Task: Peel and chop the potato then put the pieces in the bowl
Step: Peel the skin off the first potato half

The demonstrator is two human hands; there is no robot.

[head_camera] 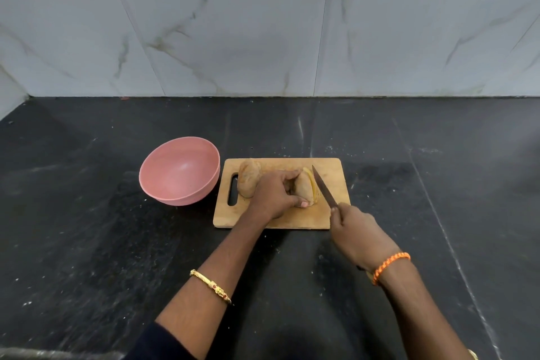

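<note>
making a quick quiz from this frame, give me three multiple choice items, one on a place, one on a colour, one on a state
1. Where is the bowl relative to the board?
A. on it
B. to its left
C. to its right

2. What colour is the bowl?
A. pink
B. green
C. white

3. What is the right hand doing?
A. resting flat on the counter
B. gripping a knife
C. lifting the bowl

Answers:
1 B, the bowl sits on the counter off the board's handle-slot end.
2 A, its rim and inside are pink.
3 B, its fingers wrap the handle, the blade beside the cut potato that the left hand holds.
</note>
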